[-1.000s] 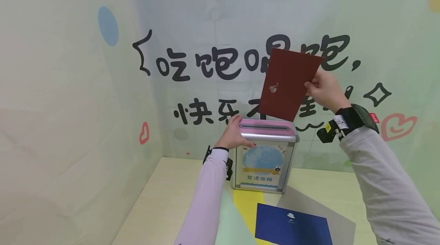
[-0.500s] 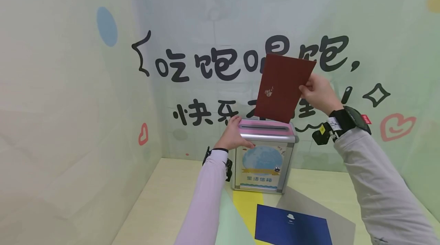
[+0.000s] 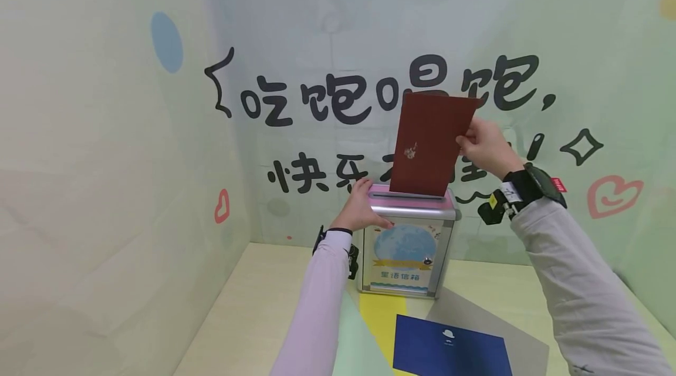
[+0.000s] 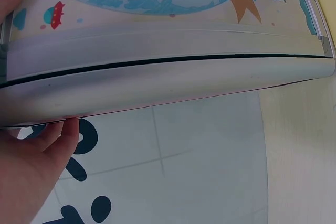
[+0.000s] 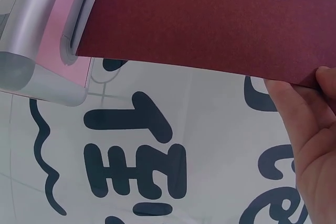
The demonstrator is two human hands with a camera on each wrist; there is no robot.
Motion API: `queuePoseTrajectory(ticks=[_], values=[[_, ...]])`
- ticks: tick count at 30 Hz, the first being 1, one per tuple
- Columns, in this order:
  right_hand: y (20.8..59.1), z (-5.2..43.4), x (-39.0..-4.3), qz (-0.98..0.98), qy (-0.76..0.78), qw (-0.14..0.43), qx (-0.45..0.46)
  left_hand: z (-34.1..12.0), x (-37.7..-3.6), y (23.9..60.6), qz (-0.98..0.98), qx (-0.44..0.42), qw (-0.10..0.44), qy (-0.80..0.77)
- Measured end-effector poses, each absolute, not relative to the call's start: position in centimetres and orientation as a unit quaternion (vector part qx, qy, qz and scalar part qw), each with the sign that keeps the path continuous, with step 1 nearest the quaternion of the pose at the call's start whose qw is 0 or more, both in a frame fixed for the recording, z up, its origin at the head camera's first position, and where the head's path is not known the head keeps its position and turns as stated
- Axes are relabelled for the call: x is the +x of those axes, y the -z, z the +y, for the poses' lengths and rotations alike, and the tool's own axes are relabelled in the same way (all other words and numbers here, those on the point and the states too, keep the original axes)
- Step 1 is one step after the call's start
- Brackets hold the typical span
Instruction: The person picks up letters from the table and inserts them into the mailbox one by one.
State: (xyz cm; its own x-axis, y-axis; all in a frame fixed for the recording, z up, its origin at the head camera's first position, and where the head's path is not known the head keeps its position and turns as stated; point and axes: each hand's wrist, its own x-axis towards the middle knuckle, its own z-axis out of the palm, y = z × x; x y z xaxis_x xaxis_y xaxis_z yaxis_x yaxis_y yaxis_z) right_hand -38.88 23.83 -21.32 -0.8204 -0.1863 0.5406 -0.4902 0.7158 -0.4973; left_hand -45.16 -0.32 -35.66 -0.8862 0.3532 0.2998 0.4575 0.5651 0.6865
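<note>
1. We hold a dark red envelope (image 3: 429, 144) upright in our right hand (image 3: 487, 147); the fingers pinch its right edge.
2. The lower edge of the envelope is at the slot in the pink top of the small letter box (image 3: 406, 247). In the right wrist view the corner (image 5: 86, 30) seems just to enter the slot.
3. Our left hand (image 3: 359, 207) clasps the top left corner of the box, thumb on the front face, fingers over the top edge.
4. We judge the posting has only begun: nearly the whole envelope is above the slot and must go down before we let go.
5. On the near table (image 3: 248, 317) lie a dark blue envelope (image 3: 451, 349), a grey sheet (image 3: 477, 317), a yellow sheet (image 3: 381, 317) and a pale green sheet (image 3: 356, 346).
6. We see nothing between the envelope and the slot. Behind the box is the wall with black lettering (image 3: 317, 97).
</note>
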Motion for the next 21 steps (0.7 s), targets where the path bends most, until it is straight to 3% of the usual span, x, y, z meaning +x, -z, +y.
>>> queuePoseTrajectory(ticks=[21], values=[[21.61, 22.93, -39.37, -0.897, -0.34, 0.209, 0.19, -0.28, -45.12, 35.52, -0.885, -0.23, 0.061, 0.4]])
